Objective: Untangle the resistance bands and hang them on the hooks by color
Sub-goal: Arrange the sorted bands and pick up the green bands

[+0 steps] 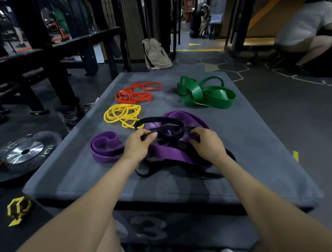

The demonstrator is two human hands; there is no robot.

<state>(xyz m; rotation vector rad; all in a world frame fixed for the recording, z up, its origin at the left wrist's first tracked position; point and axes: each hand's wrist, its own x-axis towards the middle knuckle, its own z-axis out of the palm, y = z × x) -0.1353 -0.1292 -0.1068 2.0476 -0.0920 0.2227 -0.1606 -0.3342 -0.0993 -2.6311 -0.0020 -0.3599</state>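
Observation:
A tangle of wide purple bands (173,153) and black bands (161,120) lies in the middle of a grey padded box (69,176). My left hand (138,143) pinches a black band at the tangle's left side. My right hand (207,143) grips black and purple bands at its right side. One purple loop (103,147) trails off to the left. Farther back lie separate piles: thin yellow bands (122,115), orange bands (135,93) and wide green bands (205,92). No hooks are in view.
A weight plate (25,151) lies on the floor at left, with a yellow object (18,208) near it. Dark gym benches stand at the back left, a beige bag (156,54) behind the box. A person crouches at the far right (308,26), another in the doorway.

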